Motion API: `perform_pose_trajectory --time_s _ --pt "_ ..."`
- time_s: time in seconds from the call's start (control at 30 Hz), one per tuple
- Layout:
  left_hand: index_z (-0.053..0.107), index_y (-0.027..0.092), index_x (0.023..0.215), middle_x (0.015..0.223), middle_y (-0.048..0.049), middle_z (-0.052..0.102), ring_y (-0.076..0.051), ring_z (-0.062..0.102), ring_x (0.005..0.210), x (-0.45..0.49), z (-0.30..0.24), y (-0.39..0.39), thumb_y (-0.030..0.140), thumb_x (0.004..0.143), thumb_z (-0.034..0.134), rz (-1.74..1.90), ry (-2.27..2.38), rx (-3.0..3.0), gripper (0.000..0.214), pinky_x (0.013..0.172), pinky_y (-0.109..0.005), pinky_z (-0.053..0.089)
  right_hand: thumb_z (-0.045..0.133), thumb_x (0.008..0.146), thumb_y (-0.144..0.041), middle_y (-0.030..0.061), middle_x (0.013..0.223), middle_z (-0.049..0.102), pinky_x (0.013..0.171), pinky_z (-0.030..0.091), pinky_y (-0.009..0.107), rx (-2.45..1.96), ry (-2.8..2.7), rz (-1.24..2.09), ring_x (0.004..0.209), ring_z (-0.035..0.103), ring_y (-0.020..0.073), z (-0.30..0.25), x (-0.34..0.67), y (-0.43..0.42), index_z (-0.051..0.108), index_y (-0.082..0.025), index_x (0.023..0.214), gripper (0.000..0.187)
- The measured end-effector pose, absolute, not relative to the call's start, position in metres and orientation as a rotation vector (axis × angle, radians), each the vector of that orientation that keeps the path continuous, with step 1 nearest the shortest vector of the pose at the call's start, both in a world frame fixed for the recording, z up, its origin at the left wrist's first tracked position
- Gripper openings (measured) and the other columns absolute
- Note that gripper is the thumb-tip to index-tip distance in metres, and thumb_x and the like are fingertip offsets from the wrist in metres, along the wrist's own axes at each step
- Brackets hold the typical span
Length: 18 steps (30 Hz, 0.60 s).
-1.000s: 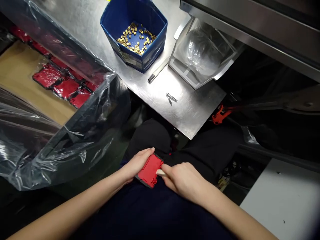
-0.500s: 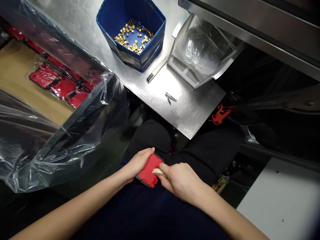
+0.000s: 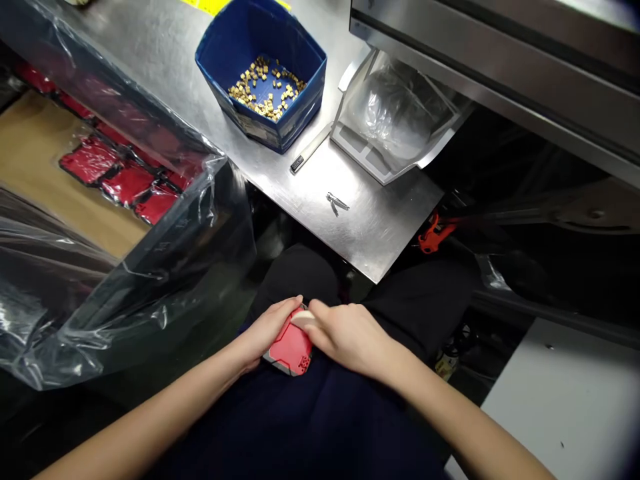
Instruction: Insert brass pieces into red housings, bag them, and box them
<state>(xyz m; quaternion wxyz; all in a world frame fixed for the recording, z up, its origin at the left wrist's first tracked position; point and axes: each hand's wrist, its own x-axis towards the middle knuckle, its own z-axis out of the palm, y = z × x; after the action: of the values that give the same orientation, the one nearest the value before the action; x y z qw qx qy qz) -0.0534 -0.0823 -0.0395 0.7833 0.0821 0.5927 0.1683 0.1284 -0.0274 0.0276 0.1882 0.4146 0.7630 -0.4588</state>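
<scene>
On my lap, my left hand (image 3: 265, 328) grips a flat red plastic part (image 3: 289, 347) by its left edge. My right hand (image 3: 345, 337) is closed round a small pale tool (image 3: 303, 318) whose tip rests on the part's upper edge. Both hands sit just below the near corner of the steel table (image 3: 380, 227). A blue bin (image 3: 263, 73) holding several small brass pieces stands on the table farther back.
A plastic-lined box (image 3: 100, 220) at left holds several red parts (image 3: 127, 183) on cardboard. On the table lie a slim metal bar (image 3: 310, 148), small tweezers (image 3: 337, 202) and a clear-bagged white tray (image 3: 395, 117). An orange clip (image 3: 433, 235) hangs by the table edge.
My right hand has slid left and up across the red part, taking the pale tool from the part's right side to its top edge. The view shifted slightly.
</scene>
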Motion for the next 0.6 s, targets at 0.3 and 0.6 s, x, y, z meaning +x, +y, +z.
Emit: perform_pose_trajectory --time_s 0.3,0.6 --pt "0.059 0.026 0.138 0.139 -0.0107 0.067 -0.030 0.061 0.126 -0.074 -0.013 -0.086 0.053 0.100 0.052 0.590 0.986 0.166 0.047 0.106 -0.040 0.044 0.040 0.099 -0.059 0.0163 0.121 0.064 0.085 0.050 0.043 2.169 2.055 -1.019 0.108 0.063 0.0343 -0.028 0.192 0.048 0.056 -0.019 0.127 0.052" --pt "0.058 0.025 0.134 0.147 -0.0180 0.060 -0.038 0.062 0.128 -0.065 -0.023 -0.100 0.053 0.091 0.068 0.583 0.727 -0.080 0.052 0.107 -0.049 0.045 0.046 0.101 -0.044 0.0088 0.114 0.074 0.083 0.051 0.038 2.330 2.036 -0.632 0.099 0.069 0.0283 -0.014 0.327 0.038 0.063 -0.025 0.124 0.034"
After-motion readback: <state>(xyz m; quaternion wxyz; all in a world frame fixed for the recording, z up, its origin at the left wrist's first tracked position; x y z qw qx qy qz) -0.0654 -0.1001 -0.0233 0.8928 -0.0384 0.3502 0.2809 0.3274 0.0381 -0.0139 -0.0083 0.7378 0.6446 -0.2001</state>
